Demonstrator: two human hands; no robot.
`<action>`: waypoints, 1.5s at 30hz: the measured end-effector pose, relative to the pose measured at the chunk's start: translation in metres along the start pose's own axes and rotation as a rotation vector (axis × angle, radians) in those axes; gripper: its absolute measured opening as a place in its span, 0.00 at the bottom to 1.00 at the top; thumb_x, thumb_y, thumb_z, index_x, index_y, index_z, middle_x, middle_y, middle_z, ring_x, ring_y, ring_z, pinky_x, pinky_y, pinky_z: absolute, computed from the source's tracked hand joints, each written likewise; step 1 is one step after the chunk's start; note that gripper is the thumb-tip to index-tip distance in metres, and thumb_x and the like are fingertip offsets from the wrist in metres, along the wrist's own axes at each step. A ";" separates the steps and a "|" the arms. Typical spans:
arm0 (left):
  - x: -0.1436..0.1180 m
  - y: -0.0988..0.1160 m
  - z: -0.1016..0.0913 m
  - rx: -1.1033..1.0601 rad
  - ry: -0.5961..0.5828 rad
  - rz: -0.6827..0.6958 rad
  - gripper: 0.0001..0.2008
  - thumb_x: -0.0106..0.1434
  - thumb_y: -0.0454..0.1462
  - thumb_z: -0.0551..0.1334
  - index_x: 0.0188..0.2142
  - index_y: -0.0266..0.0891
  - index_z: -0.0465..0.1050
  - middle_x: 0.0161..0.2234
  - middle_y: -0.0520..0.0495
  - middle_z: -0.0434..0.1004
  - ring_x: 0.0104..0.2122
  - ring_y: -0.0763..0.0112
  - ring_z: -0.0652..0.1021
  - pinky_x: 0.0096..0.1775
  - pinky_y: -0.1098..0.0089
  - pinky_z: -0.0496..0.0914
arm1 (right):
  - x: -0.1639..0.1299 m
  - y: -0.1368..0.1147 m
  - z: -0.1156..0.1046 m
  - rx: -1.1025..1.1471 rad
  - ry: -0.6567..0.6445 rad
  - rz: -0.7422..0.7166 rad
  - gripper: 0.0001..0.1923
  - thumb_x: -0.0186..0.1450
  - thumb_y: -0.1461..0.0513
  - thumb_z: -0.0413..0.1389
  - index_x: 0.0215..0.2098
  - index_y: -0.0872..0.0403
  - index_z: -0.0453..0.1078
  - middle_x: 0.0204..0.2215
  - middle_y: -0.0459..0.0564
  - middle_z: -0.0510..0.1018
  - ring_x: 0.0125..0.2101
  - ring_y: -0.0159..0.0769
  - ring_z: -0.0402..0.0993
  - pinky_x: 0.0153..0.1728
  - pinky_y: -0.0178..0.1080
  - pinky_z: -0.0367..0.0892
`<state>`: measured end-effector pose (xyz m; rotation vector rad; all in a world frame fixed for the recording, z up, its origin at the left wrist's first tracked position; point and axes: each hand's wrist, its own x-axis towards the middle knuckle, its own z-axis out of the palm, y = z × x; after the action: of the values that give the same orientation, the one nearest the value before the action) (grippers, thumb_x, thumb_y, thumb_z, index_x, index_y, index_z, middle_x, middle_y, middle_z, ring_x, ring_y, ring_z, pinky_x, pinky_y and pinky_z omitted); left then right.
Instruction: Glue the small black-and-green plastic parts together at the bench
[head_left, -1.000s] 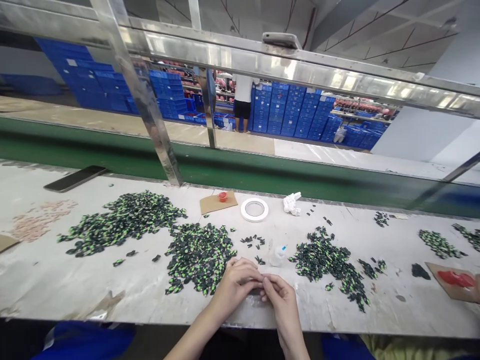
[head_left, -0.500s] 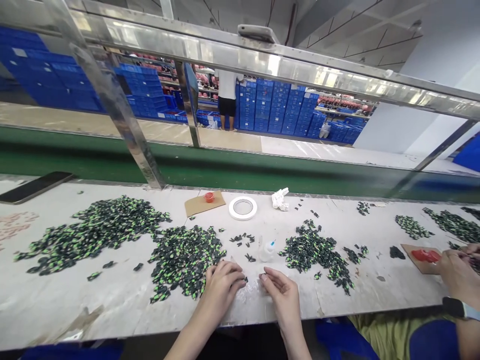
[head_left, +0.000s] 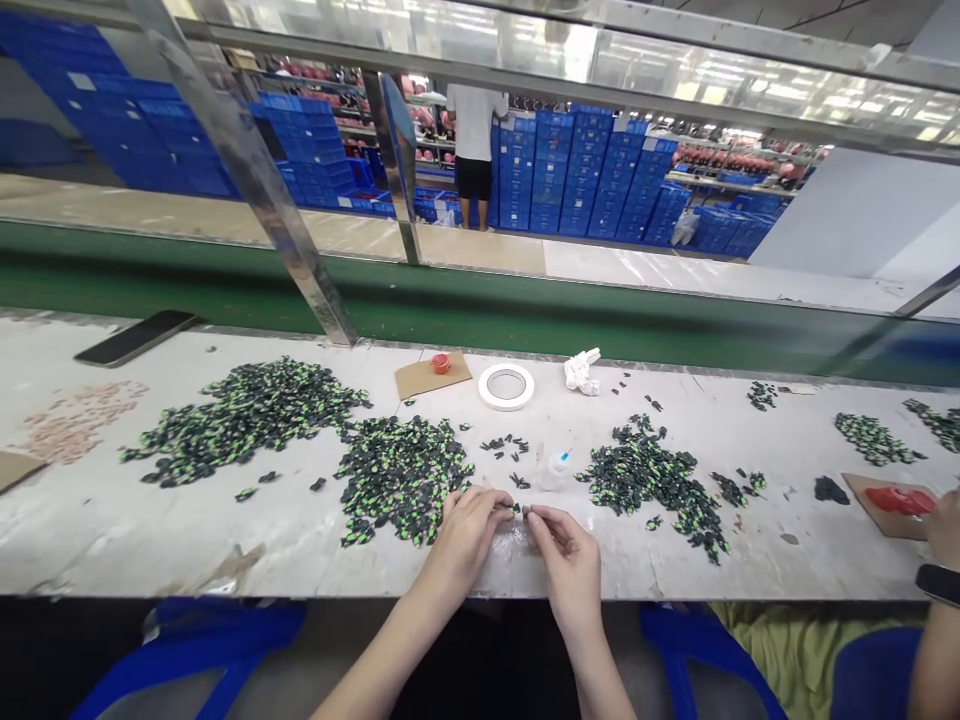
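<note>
A small black-and-green part (head_left: 516,509), its long axis roughly left to right, sits pinched between the fingertips of the left hand (head_left: 469,527) and right hand (head_left: 566,548) near the table's (head_left: 150,540) front edge. A pile (head_left: 401,475) lies just left, a glue bottle (head_left: 555,470) just beyond.

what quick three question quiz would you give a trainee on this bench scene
1. True or false: the tape roll lies flat on the table.
2. What colour is the cap on the cardboard?
3. The glue bottle stands: A) left of the left hand, B) beyond the right hand, C) on the phone.

Key: 1 true. 2 red. 3 B.
</note>
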<state>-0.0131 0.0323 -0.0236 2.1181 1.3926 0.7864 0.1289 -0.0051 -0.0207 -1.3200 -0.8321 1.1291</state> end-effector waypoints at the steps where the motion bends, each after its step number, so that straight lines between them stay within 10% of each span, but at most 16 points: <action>1: -0.001 0.001 -0.001 -0.004 0.013 0.013 0.10 0.65 0.29 0.53 0.39 0.41 0.71 0.37 0.48 0.80 0.39 0.65 0.77 0.46 0.61 0.64 | 0.000 -0.001 0.001 -0.002 -0.008 -0.012 0.17 0.53 0.50 0.64 0.32 0.54 0.78 0.33 0.54 0.83 0.36 0.44 0.79 0.37 0.41 0.75; 13: -0.006 0.010 0.000 -0.082 0.163 0.144 0.09 0.66 0.32 0.54 0.36 0.42 0.72 0.34 0.49 0.80 0.36 0.65 0.78 0.41 0.63 0.66 | -0.001 -0.004 0.001 0.006 -0.045 -0.070 0.12 0.55 0.54 0.64 0.31 0.54 0.78 0.30 0.52 0.83 0.34 0.43 0.80 0.40 0.43 0.76; 25: -0.013 0.036 -0.016 -0.330 0.217 0.028 0.05 0.63 0.35 0.59 0.35 0.41 0.75 0.33 0.47 0.80 0.37 0.65 0.78 0.41 0.66 0.70 | 0.002 -0.016 -0.008 -0.162 -0.106 -0.444 0.04 0.58 0.61 0.61 0.27 0.53 0.78 0.27 0.51 0.82 0.31 0.39 0.79 0.34 0.40 0.75; 45: -0.014 0.046 -0.009 -0.328 0.113 -0.099 0.05 0.60 0.35 0.59 0.32 0.41 0.74 0.33 0.47 0.79 0.37 0.63 0.78 0.41 0.64 0.69 | 0.008 -0.017 -0.018 -0.212 -0.217 -0.322 0.10 0.55 0.65 0.60 0.36 0.53 0.71 0.24 0.46 0.77 0.27 0.34 0.76 0.33 0.36 0.73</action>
<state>0.0062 0.0038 0.0103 1.7646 1.3105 1.0303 0.1509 -0.0016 -0.0067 -1.1915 -1.3041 0.9558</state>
